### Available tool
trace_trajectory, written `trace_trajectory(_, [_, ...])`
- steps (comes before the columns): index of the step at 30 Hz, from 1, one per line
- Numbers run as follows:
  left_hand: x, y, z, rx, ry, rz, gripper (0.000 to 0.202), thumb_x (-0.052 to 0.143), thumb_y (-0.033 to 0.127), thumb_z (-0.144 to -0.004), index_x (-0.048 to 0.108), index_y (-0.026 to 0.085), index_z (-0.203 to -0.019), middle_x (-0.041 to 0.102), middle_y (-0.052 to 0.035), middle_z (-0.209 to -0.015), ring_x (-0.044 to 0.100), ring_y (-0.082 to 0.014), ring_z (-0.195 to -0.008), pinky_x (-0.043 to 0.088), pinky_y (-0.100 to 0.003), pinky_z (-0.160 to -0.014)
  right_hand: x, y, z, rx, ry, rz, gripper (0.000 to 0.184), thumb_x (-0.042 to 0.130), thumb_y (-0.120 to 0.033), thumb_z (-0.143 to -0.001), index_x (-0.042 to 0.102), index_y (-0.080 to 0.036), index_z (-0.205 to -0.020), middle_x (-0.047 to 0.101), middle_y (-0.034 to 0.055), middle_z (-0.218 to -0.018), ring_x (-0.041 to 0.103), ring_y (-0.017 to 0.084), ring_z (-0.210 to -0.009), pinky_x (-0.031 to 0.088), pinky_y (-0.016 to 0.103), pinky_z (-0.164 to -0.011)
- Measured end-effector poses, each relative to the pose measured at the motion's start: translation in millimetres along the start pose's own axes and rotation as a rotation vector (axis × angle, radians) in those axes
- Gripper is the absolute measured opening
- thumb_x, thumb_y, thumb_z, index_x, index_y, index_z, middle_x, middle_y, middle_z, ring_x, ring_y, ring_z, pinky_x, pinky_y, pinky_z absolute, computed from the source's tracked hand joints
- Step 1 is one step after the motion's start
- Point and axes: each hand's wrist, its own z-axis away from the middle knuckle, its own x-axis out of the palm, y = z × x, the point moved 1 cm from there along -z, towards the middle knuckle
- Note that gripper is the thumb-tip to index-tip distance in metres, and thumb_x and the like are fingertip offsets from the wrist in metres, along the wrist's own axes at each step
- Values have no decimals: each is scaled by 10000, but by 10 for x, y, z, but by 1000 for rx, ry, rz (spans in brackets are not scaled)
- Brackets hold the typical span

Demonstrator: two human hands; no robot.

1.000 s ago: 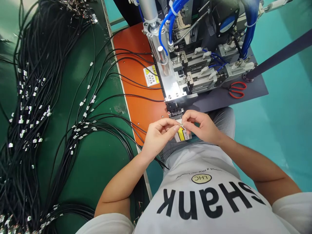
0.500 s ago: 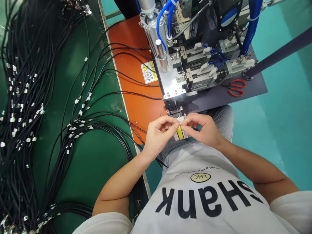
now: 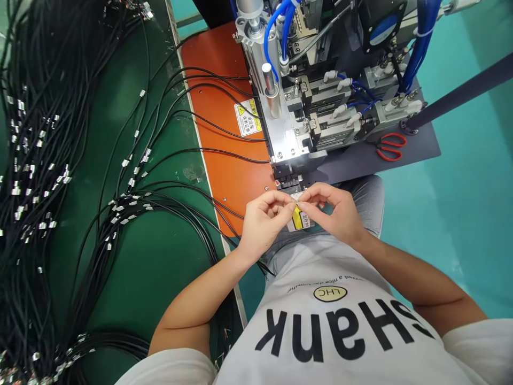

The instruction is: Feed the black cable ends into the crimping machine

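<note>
My left hand [image 3: 262,224] is closed in a pinch, thumb against forefinger. A black cable [image 3: 224,208] runs from the table and disappears behind this hand, its end seemingly held there. Opposite it, my right hand [image 3: 336,216] pinches at the same spot, and the fingertips of both hands meet. Between them a tiny pale tip shows, too small to make out in detail. Just below the fingertips is a yellow and white label [image 3: 298,218] on the front of the machine [image 3: 286,141]. Several other black cables lead into the machine's left side.
On the green table [image 3: 168,289] at the left lie thick bundles of black cables [image 3: 28,160] with silvery ends. An orange plate [image 3: 224,182] joins table and machine. Red-handled scissors [image 3: 390,147] lie on the machine's dark base. Blue air hoses [image 3: 420,40] rise at the top.
The view has shifted slightly. Both hands stay fingertip to fingertip over the label, with only small finger movements; more of the label's print shows now.
</note>
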Motion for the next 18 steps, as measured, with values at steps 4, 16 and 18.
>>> trace_trajectory(4, [6,-2,-1,-12,-9,2,263,799,357,-753,671,138,-823,600,11,-709,444,-43,-546,389,-169,-503,32,0,-3,4,8,11,40,679,-236,-855,684,-196,-849,670,-1,-781,562,128,-680,394,293,-634])
trace_trajectory(16, [25,-45,28,138,11,-138,188,703,341,-855,671,157,-878,648,-25,-796,532,-85,-614,447,-207,-551,44,40,-19,99,-29,-117,153,678,-318,-881,638,-188,-811,627,-6,-722,554,119,-609,402,281,-579])
trace_trajectory(18, [29,-80,54,330,43,-255,104,680,273,-873,687,174,-906,649,-33,-824,560,-109,-677,461,-231,-595,45,66,5,142,-72,-207,179,680,-338,-883,613,-189,-810,592,-19,-682,535,113,-575,407,273,-553])
